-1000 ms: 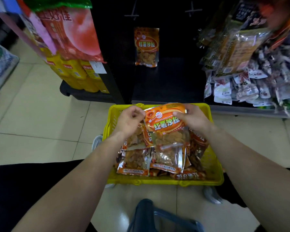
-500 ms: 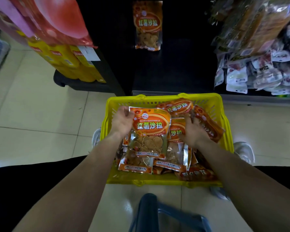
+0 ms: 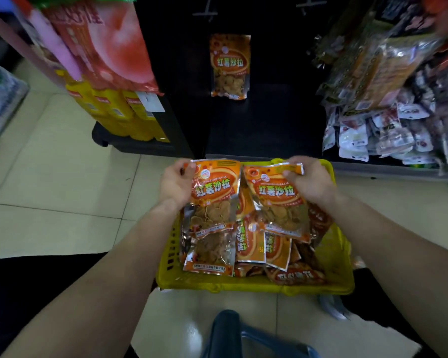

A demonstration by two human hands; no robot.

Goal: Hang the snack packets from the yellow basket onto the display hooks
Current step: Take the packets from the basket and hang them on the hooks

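A tiled floor [image 3: 62,189] runs up to a black rack [image 3: 269,112], with a yellow basket [image 3: 243,286] set on the tiles just in front of it. The basket holds a pile [image 3: 251,249] of orange snack packets. Above the pile a person holds up two more, just beside each other: the left packet [image 3: 212,200], upright, and the right packet [image 3: 279,202], tilted. The left hand [image 3: 175,183] grips its packet at the top left corner, thumb on the front, fingers curled behind. The right hand [image 3: 311,182] pinches the top edge of the other between thumb and fingers. One hung packet [image 3: 230,65] hangs against the rack's centre. Two hooks [image 3: 204,12] jut out near the rack's top, blurred.
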